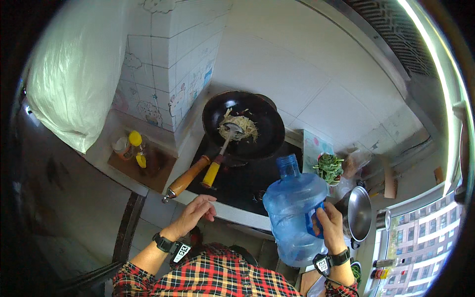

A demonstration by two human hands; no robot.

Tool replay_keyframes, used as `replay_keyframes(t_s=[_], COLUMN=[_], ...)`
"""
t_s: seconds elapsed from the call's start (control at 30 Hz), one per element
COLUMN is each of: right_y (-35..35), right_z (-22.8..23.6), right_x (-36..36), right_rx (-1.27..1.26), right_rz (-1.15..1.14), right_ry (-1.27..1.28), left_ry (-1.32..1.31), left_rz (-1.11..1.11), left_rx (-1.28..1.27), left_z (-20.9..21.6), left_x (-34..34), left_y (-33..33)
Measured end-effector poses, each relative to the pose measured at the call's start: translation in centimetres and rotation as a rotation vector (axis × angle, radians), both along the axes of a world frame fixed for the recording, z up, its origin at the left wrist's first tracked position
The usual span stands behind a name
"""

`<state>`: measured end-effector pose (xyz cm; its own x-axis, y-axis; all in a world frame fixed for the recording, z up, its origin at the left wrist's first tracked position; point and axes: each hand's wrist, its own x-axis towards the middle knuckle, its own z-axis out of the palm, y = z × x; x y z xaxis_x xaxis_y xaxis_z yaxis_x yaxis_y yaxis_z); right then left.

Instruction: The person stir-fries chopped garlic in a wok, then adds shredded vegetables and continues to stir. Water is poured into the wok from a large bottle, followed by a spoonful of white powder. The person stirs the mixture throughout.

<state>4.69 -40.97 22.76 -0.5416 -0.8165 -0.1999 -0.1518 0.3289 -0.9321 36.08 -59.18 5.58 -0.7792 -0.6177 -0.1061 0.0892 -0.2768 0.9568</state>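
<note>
My right hand is closed around the handle of a large clear blue water jug. Its neck points toward the black cooktop, and the body is slightly tilted. Little or no water can be made out inside. My left hand hangs just in front of the cooktop's edge, fingers loosely bent and holding nothing. Close beyond it lies the wooden handle of a black wok. Pale shredded food sits in the wok. A metal spatula with a yellow grip rests in it.
Right of the cooktop are a bowl of leafy greens and a steel pot. A tray with yellow-capped jars stands at the left. A big pale plastic bag hangs at upper left. The range hood juts out at upper right.
</note>
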Motion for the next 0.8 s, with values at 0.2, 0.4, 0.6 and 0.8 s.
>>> replay_keyframes(t_s=[0.2, 0.4, 0.6, 0.8], right_y=[-5.9, -9.2, -10.6, -10.9], right_z=[0.0, 0.1, 0.7, 0.4], right_x=[0.0, -1.5, -3.1, -4.3], right_rx=[0.182, 0.253, 0.291, 0.348], right_rz=[0.028, 0.134, 0.191, 0.192], right_ry=[0.146, 0.346, 0.376, 0.357], left_ry=[0.017, 0.115, 0.156, 0.117], left_rz=[-0.050, -0.037, 0.022, 0.056], left_rx=[-0.027, -0.039, -0.044, -0.061], left_z=[-0.2, -0.7, -0.2, -0.3], left_x=[-0.8, -0.9, -1.3, -2.1], left_y=[-2.2, -3.1, -2.8, -3.0])
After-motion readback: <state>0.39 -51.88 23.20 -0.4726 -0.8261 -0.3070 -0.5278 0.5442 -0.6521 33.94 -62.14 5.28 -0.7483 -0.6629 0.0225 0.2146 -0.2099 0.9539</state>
